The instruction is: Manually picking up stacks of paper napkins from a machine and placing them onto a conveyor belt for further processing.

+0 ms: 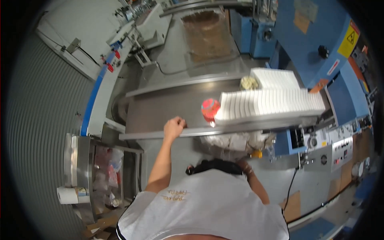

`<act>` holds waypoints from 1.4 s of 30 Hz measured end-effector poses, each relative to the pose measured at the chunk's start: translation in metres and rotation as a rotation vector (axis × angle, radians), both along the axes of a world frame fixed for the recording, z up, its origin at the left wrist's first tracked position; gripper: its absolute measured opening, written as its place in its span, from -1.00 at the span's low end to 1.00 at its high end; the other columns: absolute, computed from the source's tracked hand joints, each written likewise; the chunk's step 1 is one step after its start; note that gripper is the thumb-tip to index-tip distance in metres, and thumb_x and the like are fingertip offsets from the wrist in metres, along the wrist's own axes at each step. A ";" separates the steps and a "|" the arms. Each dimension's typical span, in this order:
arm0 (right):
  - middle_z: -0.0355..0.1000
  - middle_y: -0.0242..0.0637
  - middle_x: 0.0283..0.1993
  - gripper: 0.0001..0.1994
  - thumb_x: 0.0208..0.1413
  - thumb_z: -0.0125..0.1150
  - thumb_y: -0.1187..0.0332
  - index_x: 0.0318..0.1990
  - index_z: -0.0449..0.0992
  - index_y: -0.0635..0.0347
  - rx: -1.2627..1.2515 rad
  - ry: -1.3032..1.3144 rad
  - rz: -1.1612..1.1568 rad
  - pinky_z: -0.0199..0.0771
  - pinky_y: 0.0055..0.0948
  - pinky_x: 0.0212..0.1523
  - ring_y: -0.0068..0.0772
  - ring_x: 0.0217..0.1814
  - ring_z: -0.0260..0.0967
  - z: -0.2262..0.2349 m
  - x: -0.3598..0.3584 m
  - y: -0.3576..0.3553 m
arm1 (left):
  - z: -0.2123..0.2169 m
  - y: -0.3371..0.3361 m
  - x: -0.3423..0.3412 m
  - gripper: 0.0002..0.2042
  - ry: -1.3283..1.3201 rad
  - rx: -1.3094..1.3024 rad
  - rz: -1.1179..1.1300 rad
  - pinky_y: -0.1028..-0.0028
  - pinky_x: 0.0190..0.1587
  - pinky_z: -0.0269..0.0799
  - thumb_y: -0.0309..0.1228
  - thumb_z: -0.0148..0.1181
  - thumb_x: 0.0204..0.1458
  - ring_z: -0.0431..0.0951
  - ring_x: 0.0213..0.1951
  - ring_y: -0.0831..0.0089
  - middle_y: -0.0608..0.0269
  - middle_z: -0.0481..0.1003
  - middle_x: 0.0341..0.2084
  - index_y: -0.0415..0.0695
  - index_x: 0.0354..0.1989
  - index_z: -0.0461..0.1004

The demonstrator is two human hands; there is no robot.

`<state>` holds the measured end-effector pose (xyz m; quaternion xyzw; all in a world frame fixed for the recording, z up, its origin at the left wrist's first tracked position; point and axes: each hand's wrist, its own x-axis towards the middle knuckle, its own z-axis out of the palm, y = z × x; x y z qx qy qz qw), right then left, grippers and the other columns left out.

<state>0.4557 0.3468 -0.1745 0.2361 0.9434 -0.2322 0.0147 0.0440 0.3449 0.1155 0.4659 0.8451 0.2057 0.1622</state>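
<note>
My left hand (175, 127) is at the near rail of a long metal trough (168, 106), its fingers curled in and nothing visible in them. To its right, a glossy red rounded object (210, 109) stands against the end of a long row of white ridged stacked pieces (272, 104). Behind that row lies a second white stack (276, 79), with a pale yellowish round thing (249, 83) at its left end. My right hand (243, 165) is low beside my body, under a bracelet at the wrist; its fingers are mostly hidden.
Blue machinery (316, 44) with a control panel (342, 154) stands on the right. At the left are a metal cart (82, 176) with plastic bags and a paper roll (68, 195). A filled clear bag (236, 144) sits beneath the trough; a brown covered panel (208, 36) lies beyond it.
</note>
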 end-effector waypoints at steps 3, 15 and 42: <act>0.51 -0.13 -0.35 -0.84 -0.05 0.10 0.29 -0.37 0.53 0.13 0.035 0.321 0.054 0.55 -0.21 -0.20 -0.07 -0.26 0.52 0.016 -0.010 0.014 | -0.001 0.008 -0.001 -0.72 -0.047 0.087 -0.015 0.24 -0.27 0.46 -0.12 0.09 0.03 0.58 -0.37 0.12 0.14 0.57 -0.51 -0.07 -0.40 0.56; 0.50 -0.25 -0.18 -0.74 0.04 0.21 0.45 -0.07 0.50 0.15 0.229 0.853 -0.265 0.43 -0.36 -0.12 -0.22 -0.09 0.43 0.352 -0.138 0.054 | 0.026 0.032 0.041 -0.23 -0.019 0.387 -0.401 0.12 0.23 0.11 -0.31 0.31 -0.23 0.13 0.25 -0.06 -0.13 0.09 0.25 0.00 0.28 0.15; 0.43 -0.19 -0.14 -0.74 -0.11 0.26 0.24 -0.30 0.49 0.19 0.522 0.528 -0.153 0.13 -0.12 0.26 -0.11 0.15 0.26 0.309 -0.156 0.113 | 0.004 0.071 0.067 -0.50 0.041 0.183 -0.483 0.14 -0.12 0.41 -0.47 0.24 -0.18 0.48 -0.22 -0.03 -0.13 0.41 -0.14 -0.28 0.02 0.36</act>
